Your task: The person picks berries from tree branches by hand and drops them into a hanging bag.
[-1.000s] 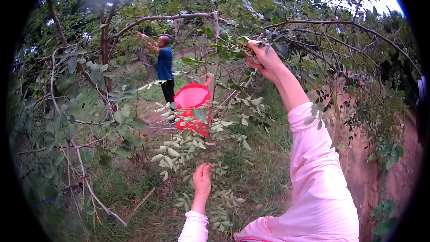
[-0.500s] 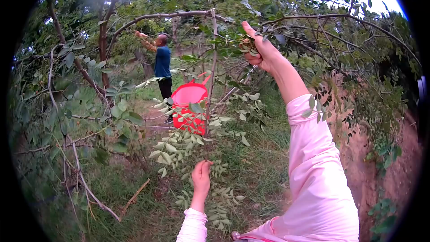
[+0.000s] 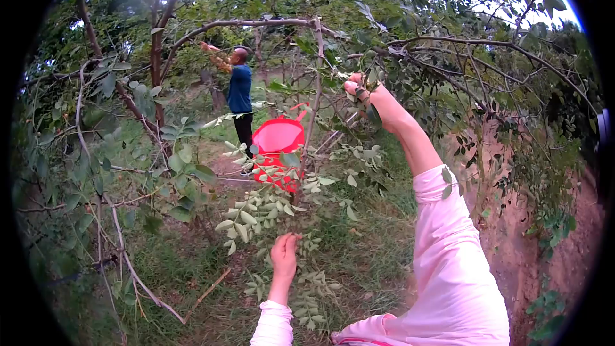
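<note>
My left hand (image 3: 284,259) is low in the middle, its fingertips pinched together at a leafy twig (image 3: 248,218) with pale green leaflets. Higher up, my right hand (image 3: 371,97) reaches into the foliage beneath an arching branch (image 3: 256,22). Its fingers are closed, with leaves around and partly over them; what lies between them is hidden. A thin upright branch (image 3: 318,57) runs down between the two hands. Behind the twig hangs or stands a red bucket (image 3: 269,170), partly covered by leaves.
Another person (image 3: 240,93) in a blue shirt stands further back with raised hands at a tree. Bare thin branches (image 3: 128,256) hang at the left. A leafy branch (image 3: 512,45) spreads to the right above a bare earth bank (image 3: 506,243). Grass (image 3: 359,269) covers the ground.
My right hand has moved slightly down and its thumb has folded in; a small berry cluster seen there earlier is now hidden. My left hand stays nearly in place.
</note>
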Motion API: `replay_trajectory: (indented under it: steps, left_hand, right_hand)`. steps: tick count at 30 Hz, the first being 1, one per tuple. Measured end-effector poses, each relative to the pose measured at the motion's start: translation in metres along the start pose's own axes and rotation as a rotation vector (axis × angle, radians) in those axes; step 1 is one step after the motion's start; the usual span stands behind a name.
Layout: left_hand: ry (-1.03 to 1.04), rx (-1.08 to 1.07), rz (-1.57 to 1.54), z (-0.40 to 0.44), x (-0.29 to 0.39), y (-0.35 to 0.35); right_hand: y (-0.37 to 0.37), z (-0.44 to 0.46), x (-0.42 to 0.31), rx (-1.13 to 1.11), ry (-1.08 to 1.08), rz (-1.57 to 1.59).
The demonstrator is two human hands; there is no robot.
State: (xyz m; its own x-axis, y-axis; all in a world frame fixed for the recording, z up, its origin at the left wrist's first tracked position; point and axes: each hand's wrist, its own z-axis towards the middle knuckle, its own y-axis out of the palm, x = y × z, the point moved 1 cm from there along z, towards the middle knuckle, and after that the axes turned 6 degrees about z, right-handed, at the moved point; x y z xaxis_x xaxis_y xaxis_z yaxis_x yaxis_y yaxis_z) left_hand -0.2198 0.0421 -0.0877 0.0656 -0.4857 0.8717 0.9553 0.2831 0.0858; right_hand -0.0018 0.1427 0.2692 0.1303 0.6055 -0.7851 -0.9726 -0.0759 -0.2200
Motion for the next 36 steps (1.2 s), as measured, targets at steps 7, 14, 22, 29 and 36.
replay_trajectory:
  steps: [7,14,22,29,36]
  left_hand:
    - [0.017,-0.007,0.116,0.004,0.014,-0.01]
    - [-0.008,-0.06,-0.001,-0.002,0.012,-0.002]
    - [0.028,-0.11,-0.208,0.015,0.078,0.072]
    - [0.107,-0.023,-0.315,0.023,0.117,0.13]
    - [0.156,-0.041,-0.277,0.012,0.136,0.151]
  right_hand:
    - [0.004,-0.025,0.004,-0.035,-0.034,0.117]
    - [0.016,-0.214,0.039,-0.17,0.26,0.727]
    - [-0.057,-0.48,0.122,0.395,0.573,1.15]
    - [-0.037,-0.68,0.094,0.834,0.746,1.051]
    - [-0.022,-0.708,0.086,1.049,0.915,1.095]
